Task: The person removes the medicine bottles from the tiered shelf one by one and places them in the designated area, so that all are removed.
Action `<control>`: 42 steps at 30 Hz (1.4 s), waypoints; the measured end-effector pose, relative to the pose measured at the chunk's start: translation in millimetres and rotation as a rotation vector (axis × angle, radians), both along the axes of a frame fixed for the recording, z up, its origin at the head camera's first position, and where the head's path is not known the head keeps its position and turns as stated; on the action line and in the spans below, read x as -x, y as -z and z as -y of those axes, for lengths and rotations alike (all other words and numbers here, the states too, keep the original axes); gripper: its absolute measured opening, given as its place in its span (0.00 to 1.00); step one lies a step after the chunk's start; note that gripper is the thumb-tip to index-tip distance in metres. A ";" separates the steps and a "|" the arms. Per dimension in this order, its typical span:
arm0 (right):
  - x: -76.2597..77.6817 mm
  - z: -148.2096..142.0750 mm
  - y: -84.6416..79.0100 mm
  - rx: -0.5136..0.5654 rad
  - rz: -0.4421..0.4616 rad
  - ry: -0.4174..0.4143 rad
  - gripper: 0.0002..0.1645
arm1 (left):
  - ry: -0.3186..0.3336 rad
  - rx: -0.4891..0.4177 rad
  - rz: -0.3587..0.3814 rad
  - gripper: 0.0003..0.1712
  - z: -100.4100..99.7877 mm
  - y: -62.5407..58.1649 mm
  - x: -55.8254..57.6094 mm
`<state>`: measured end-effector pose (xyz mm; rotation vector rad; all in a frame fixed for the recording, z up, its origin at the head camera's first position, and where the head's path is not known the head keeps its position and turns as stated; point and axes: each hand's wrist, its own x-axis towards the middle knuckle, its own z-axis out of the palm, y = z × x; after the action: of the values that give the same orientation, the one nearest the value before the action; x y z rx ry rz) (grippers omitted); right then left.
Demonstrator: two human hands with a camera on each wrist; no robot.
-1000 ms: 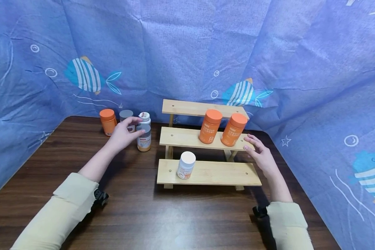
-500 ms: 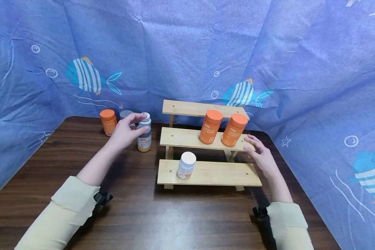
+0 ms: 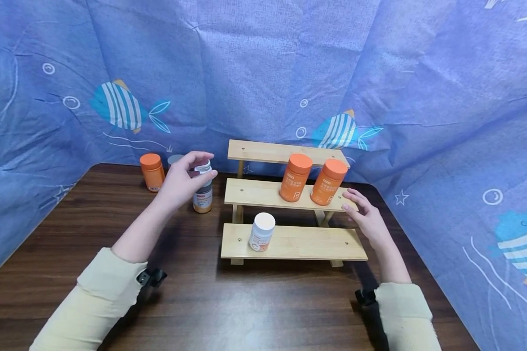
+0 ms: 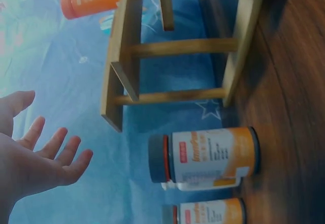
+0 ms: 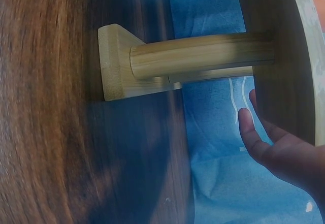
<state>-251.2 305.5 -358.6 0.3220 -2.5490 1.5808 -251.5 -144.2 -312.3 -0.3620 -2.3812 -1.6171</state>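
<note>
My left hand hovers with parted, loosely bent fingers over the grey-lidded bottle at the back left; in the left wrist view it stands apart from the bottles. Its thumb and fingers overlap the white bottle behind that one. At the far right, my right hand holds the right end of the wooden rack's middle shelf. Its upper fingers rest at the board's top, while other fingers show below it in the right wrist view.
Two orange bottles stand on the middle shelf, and a white-capped bottle on the bottom one. An orange jar and another grey-lidded bottle stand at the table's back left. A blue fish-print cloth hangs behind.
My left hand has moved a little to the right and up, from the grey-lidded bottle's lid toward the white bottle behind it. The right hand has stayed in place.
</note>
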 end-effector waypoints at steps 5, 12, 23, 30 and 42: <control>-0.7 0.0 -0.8 0.003 0.003 0.003 0.29 | 0.020 0.004 -0.031 0.26 -9.5 -7.6 -4.4; -0.8 0.2 -1.1 0.005 0.003 -0.002 0.30 | 0.036 0.000 -0.075 0.25 -25.2 -16.2 -8.8; 0.5 -0.7 0.9 -0.007 -0.003 -0.002 0.30 | 0.097 -0.061 -0.115 0.26 -47.2 -26.8 -11.6; 0.1 -0.1 -0.8 -0.007 -0.004 0.000 0.30 | 0.150 -0.049 -0.150 0.27 -59.7 -31.7 -8.5; 14.9 -13.2 16.9 0.016 -0.008 -0.006 0.30 | 0.219 -0.027 -0.133 0.32 -82.3 -32.1 -1.7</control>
<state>-266.1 318.7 -375.5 0.3339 -2.5296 1.5981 -249.8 -61.9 -280.2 -0.7238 -2.2851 -1.6554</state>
